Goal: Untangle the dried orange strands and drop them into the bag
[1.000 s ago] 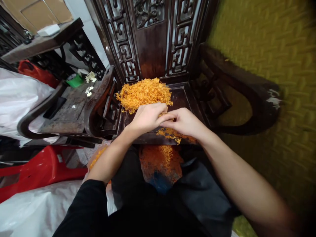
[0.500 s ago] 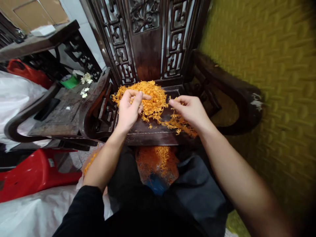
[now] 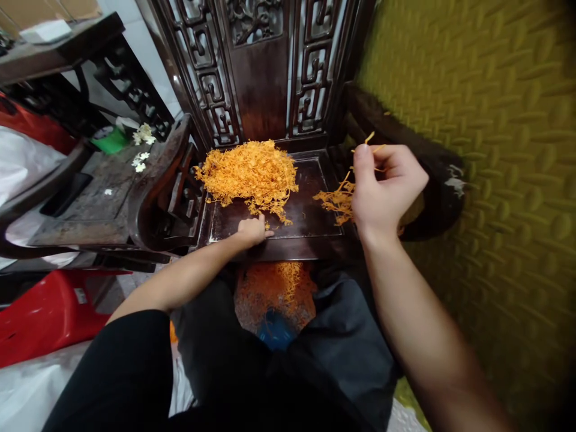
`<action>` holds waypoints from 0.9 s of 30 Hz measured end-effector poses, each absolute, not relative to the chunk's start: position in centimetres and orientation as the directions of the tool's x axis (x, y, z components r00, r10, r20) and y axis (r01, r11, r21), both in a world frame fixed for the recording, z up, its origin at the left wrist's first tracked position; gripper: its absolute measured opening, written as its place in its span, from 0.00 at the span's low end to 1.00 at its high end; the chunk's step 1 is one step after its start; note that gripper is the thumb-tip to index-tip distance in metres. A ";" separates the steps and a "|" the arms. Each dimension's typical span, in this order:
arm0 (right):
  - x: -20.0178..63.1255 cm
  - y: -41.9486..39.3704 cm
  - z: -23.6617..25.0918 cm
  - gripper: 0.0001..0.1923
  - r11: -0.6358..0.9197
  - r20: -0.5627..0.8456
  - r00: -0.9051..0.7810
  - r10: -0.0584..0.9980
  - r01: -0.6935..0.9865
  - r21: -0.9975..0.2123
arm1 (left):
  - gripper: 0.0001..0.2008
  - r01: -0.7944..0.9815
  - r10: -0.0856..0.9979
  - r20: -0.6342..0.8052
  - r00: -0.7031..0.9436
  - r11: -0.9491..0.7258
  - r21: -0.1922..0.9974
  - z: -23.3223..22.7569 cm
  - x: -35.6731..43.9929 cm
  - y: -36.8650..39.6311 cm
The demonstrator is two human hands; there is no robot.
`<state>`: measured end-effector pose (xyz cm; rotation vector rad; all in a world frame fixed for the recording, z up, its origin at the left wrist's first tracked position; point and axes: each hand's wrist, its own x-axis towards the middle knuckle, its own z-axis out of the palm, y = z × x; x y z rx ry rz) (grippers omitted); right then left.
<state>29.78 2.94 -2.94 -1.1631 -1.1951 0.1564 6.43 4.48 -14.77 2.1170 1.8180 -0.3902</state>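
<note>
"What's on that dark wooden chair (image 3: 85, 207) at the left?"
"A green roll (image 3: 110, 141), with small white bits (image 3: 140, 161) near it."
"And on the wooden ledge (image 3: 83, 43), far left?"
"A white object (image 3: 46, 32), too blurred to name."
"I see a red plastic seat (image 3: 47, 318), near left, white sheeting (image 3: 40, 381) below it."
"And textured yellow-green material (image 3: 495, 150) fills the right."
</note>
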 end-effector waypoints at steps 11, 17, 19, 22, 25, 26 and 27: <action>29.4 3.4 -3.2 0.18 0.466 0.645 0.340 0.684 0.477 -0.746 | 0.29 0.903 0.857 -0.301 0.419 -0.427 0.040 -18.2 9.0 6.6; 29.7 4.0 -3.6 0.18 0.441 0.622 0.343 0.704 0.475 -0.761 | 0.19 0.856 0.808 -0.291 0.513 -0.507 0.100 -18.3 9.7 6.9; 29.9 4.1 -3.7 0.18 0.435 0.614 0.350 0.707 0.470 -0.768 | 0.18 0.849 0.796 -0.297 0.527 -0.513 0.130 -18.2 9.8 6.9; 30.1 4.2 -3.7 0.18 0.416 0.593 0.355 0.723 0.462 -0.783 | 0.17 0.841 0.780 -0.315 0.541 -0.506 0.191 -17.2 9.5 7.3; 30.2 4.1 -3.5 0.18 0.385 0.562 0.363 0.743 0.456 -0.802 | 0.19 0.821 0.750 -0.337 0.569 -0.500 0.275 -14.9 8.4 7.7; 30.2 4.0 -3.4 0.19 0.377 0.554 0.365 0.748 0.453 -0.808 | 0.19 0.809 0.734 -0.345 0.584 -0.497 0.313 -13.9 7.9 7.7; 30.2 4.0 -3.3 0.19 0.374 0.548 0.365 0.753 0.449 -0.812 | 0.19 0.796 0.720 -0.351 0.598 -0.483 0.365 -12.8 7.3 7.7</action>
